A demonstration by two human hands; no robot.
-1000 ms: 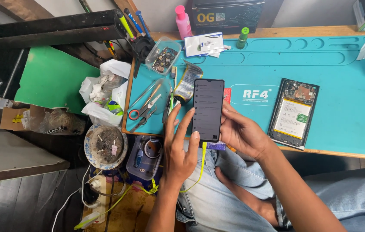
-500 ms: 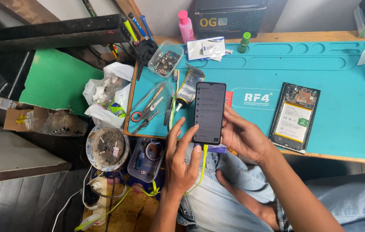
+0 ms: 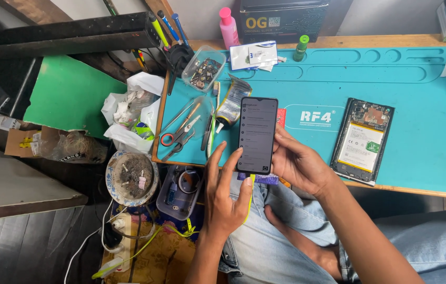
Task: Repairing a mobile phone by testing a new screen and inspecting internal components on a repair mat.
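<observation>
Little has changed: your right hand (image 3: 299, 165) still grasps the smartphone (image 3: 257, 134) at the surface's (image 3: 422, 89) near edge, beside the opened phone (image 3: 362, 141); your left hand (image 3: 223, 197), released, keeps its fingers on the screen.

Phone (image 3: 257, 134) screen lit, dark with pale lines, at mat edge. Opened phone (image 3: 362, 141) right: white battery label. Black box (image 3: 283, 20) and white packet (image 3: 254, 55) at back.
</observation>
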